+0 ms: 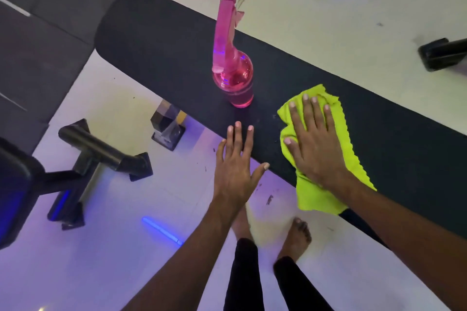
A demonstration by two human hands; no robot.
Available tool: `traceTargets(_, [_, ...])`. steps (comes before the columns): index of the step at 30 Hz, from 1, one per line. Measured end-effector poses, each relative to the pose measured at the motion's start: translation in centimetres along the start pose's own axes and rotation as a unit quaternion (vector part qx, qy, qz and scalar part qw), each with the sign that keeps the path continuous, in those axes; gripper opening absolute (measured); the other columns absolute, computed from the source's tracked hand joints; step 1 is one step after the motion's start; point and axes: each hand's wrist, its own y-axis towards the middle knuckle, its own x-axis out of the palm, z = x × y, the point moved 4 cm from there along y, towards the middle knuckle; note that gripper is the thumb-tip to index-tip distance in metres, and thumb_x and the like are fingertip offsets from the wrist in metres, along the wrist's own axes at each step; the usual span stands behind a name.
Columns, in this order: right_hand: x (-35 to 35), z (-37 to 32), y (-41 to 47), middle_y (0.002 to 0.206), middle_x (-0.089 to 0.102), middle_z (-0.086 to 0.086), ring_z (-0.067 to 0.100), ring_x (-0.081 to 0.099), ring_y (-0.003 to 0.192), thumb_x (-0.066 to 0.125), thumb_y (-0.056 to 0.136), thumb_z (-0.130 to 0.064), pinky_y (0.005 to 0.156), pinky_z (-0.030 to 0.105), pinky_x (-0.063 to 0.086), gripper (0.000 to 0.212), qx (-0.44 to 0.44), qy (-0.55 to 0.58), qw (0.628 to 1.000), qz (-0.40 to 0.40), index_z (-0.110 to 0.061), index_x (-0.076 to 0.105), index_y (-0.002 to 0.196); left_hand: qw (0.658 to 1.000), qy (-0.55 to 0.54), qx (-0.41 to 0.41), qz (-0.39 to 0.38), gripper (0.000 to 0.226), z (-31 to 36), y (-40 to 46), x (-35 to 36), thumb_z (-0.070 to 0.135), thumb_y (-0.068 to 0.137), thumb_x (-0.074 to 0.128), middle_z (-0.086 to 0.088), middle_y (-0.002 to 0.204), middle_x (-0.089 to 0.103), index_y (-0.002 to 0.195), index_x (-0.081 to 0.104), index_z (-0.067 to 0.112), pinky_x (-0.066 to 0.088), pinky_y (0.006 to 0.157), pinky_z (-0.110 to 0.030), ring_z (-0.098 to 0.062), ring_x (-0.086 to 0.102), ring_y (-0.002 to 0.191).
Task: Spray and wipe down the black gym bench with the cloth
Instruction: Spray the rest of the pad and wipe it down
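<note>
The black gym bench (161, 40) runs diagonally from upper left to lower right. A pink spray bottle (233, 78) stands upright on its pad near the middle. A bright yellow-green cloth (343, 144) lies flat on the pad to the right of the bottle, one corner hanging over the near edge. My right hand (313, 141) presses flat on the cloth with straight, spread fingers. My left hand (237, 166) is open with spread fingers, its fingertips touching the bench's near edge below the bottle.
A black metal equipment frame (101, 156) stands on the pale floor at the left, with a bench foot (168, 125) beneath the pad. Dark rubber mats (43, 33) cover the upper left. Another black foot (442, 54) sits at the right. My bare feet (294, 237) are below.
</note>
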Motion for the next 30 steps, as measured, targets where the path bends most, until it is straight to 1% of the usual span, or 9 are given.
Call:
traceTargets(3, [0.5,1.3,-5.2,0.177,0.007,0.013,0.031,0.006,0.165,0.020,0.108,-0.049,0.131,0.059,0.017,0.071,-0.030,0.008,1.000,-0.002,-0.014,0.009,0.169,1.000,-0.008,0.007,-0.009,0.084,-0.1,0.1,0.2,0.068,0.101,0.026,-0.005,0.175,-0.014,0.167,-0.004,0.024,0.012,0.131,-0.047,-0.026,-0.012,0.162])
traceTargets(6, [0.1,2.6,-4.3,0.177,0.009,0.015,0.032,0.008,0.165,0.024,0.107,-0.049,0.132,0.057,0.012,0.072,0.071,0.017,0.997,0.006,-0.013,0.010,0.169,1.000,-0.023,0.010,-0.009,0.082,-0.2,0.1,0.4,0.063,0.104,0.031,-0.004,0.174,-0.017,0.167,-0.005,0.025,0.009,0.131,-0.045,-0.025,-0.015,0.162])
traceTargets(10, [0.0,-1.1,1.8,0.174,0.006,0.027,0.045,0.005,0.163,0.025,0.107,-0.051,0.131,0.062,0.007,0.076,0.195,0.028,0.980,0.029,-0.009,0.008,0.168,0.999,-0.039,0.025,-0.008,0.076,-0.7,0.1,0.3,0.051,0.107,0.036,-0.002,0.174,-0.014,0.167,-0.003,0.026,0.008,0.130,-0.044,-0.023,-0.013,0.162])
traceTargets(13, [0.6,-4.2,3.1,0.175,0.006,0.024,0.044,0.006,0.163,0.027,0.107,-0.050,0.132,0.061,0.006,0.075,0.119,0.021,0.993,0.018,-0.012,0.007,0.168,0.999,-0.024,0.021,0.005,0.071,-1.7,0.1,-0.4,0.044,0.106,0.035,-0.003,0.176,-0.006,0.167,0.003,0.025,0.009,0.129,-0.045,-0.024,-0.006,0.163])
traceTargets(17, [1.2,-3.7,-2.0,0.177,0.004,0.014,0.033,0.003,0.165,0.027,0.108,-0.050,0.133,0.057,0.009,0.073,-0.016,0.014,1.000,0.015,-0.017,0.006,0.169,1.000,0.006,0.004,0.000,0.070,-3.9,0.1,-1.3,0.043,0.109,0.036,-0.005,0.175,-0.007,0.167,-0.001,0.027,0.008,0.130,-0.044,-0.026,-0.006,0.163])
traceTargets(21, [0.8,-0.4,-4.3,0.178,0.006,0.012,0.030,0.005,0.165,0.030,0.106,-0.049,0.133,0.056,0.010,0.075,0.062,0.015,0.998,0.015,-0.016,0.008,0.169,1.000,-0.016,0.011,-0.022,0.075,-3.9,0.2,-1.1,0.046,0.108,0.038,-0.004,0.174,-0.017,0.166,-0.007,0.028,0.007,0.129,-0.043,-0.024,-0.017,0.161])
traceTargets(25, [0.5,-3.7,0.4,0.174,0.006,0.026,0.045,0.005,0.163,0.026,0.106,-0.052,0.131,0.063,0.007,0.076,0.169,0.018,0.985,0.033,-0.012,0.006,0.168,0.998,-0.061,0.007,-0.029,0.073,-3.9,0.3,-1.2,0.041,0.109,0.038,-0.002,0.173,-0.018,0.166,-0.006,0.029,0.019,0.127,-0.040,-0.022,-0.021,0.159])
traceTargets(27, [1.0,-6.4,2.0,0.174,0.006,0.027,0.047,0.005,0.162,0.026,0.106,-0.052,0.131,0.064,0.007,0.076,0.153,0.021,0.988,0.031,-0.013,0.006,0.168,0.996,-0.083,0.022,-0.023,0.068,-4.3,0.4,-1.9,0.034,0.110,0.038,-0.002,0.175,-0.010,0.166,0.001,0.028,0.030,0.121,-0.039,-0.022,-0.011,0.162])
traceTargets(30, [1.9,-7.8,0.9,0.175,0.005,0.023,0.043,0.005,0.163,0.025,0.107,-0.052,0.132,0.061,0.004,0.074,0.054,0.002,0.998,0.025,-0.017,0.005,0.169,0.995,-0.081,0.043,-0.031,0.064,-5.1,0.7,-2.7,0.024,0.111,0.037,0.000,0.176,-0.004,0.166,0.007,0.029,0.036,0.115,-0.036,-0.020,-0.005,0.163])
